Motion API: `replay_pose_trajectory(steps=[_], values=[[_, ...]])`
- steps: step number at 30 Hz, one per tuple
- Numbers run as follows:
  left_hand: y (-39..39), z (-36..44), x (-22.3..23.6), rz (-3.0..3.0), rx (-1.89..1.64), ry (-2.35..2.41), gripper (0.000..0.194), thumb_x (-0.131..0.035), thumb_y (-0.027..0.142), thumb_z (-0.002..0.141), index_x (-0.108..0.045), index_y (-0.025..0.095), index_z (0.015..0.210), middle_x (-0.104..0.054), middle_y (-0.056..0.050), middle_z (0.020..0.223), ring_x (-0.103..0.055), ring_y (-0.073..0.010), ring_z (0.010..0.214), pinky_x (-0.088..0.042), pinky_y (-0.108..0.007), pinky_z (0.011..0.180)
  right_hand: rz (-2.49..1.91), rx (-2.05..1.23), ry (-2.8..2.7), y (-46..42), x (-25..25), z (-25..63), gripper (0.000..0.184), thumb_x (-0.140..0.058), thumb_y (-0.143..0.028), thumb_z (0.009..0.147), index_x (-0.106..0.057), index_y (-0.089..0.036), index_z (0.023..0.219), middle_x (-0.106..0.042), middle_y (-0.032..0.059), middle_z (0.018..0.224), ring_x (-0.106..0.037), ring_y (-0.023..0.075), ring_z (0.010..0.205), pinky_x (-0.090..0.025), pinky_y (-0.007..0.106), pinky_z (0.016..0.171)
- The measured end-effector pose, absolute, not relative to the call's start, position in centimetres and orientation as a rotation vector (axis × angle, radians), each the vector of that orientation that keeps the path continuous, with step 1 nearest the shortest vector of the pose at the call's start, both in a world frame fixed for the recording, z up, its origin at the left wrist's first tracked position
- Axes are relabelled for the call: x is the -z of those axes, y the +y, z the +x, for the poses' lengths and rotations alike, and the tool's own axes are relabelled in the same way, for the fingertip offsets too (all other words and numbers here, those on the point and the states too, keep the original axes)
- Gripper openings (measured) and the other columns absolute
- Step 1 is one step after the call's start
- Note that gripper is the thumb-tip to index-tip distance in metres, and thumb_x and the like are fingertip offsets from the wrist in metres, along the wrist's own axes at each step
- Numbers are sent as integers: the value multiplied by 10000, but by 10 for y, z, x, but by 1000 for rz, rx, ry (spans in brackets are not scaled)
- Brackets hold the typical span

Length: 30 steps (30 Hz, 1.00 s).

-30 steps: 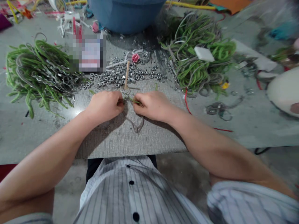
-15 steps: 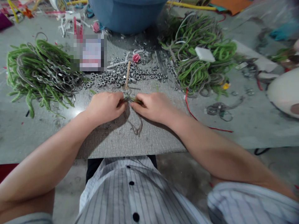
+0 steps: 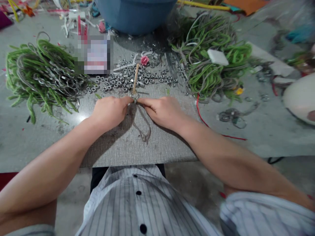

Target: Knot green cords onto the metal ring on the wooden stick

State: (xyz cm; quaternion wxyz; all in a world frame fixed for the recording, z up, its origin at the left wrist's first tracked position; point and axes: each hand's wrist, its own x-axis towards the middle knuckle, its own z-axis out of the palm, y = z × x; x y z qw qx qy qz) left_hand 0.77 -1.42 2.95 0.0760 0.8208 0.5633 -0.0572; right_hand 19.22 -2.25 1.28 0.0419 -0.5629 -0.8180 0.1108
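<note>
A grey cord (image 3: pixel 147 122) loops down over the table from a small metal ring (image 3: pixel 134 96), with a knot just under the ring. The ring sits at the lower end of a thin wooden stick (image 3: pixel 136 78). My left hand (image 3: pixel 110 111) is closed, thumb and forefinger pressed at the left side of the knot. From the right, my right hand (image 3: pixel 163 109) is closed too, its fingertips pinching at the same knot. What lies between the fingertips is mostly hidden.
Metal nuts (image 3: pixel 125 78) lie scattered beyond my hands, near a pink paper rose (image 3: pixel 144 60). Green and grey cord bundles flank them, one at left (image 3: pixel 41 75) and one at right (image 3: pixel 209 65). A blue basin (image 3: pixel 135 16) stands behind; a red cord (image 3: pixel 204 119) lies at right.
My fingertips have shifted up slightly toward the ring. The green cord seen at my right fingertips is now out of sight, and the grey loop hangs wider.
</note>
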Motion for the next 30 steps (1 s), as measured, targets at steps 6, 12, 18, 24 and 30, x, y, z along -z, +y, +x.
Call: replay_pose_trajectory(steps=[6,12,18,24,30], values=[[-13,8,-28,2435,120,1721,399,-362,302,919,-621,298,1223,-715,-71,895,-678,-266,868,-495,-362,748,-1732,-334,-2463,-23,-11,191,371,-404,-312,940,-641,-255,1220,-746,63,895,-655,225,771,-352,302,626],[-17,12,-29,2419,69,1742,414,-434,488,885,-612,191,1111,-713,-105,884,-675,-293,869,-497,-377,739,-1742,-331,-2454,-24,-11,188,384,-502,-460,884,-633,-189,1121,-723,68,804,-631,233,740,-273,295,582],[-17,13,-27,2424,150,1765,342,-412,390,894,-628,202,1081,-714,-97,891,-673,-268,862,-489,-360,743,-1748,-324,-2510,-26,-14,186,284,-439,-328,905,-657,-184,1017,-722,78,832,-612,207,717,-252,301,581],[-13,10,-28,2449,191,1724,320,-410,354,874,-661,214,1016,-706,-81,824,-669,-259,836,-480,-344,715,-1713,-358,-2568,-24,-14,188,263,-455,-306,868,-669,-178,949,-709,69,791,-588,191,691,-226,297,566],[-11,8,-33,2521,272,1596,287,-436,313,823,-685,220,930,-702,-73,780,-664,-261,802,-463,-332,669,-1653,-421,-2628,-22,-18,191,219,-469,-279,827,-665,-187,859,-672,49,722,-536,170,638,-216,292,557]])
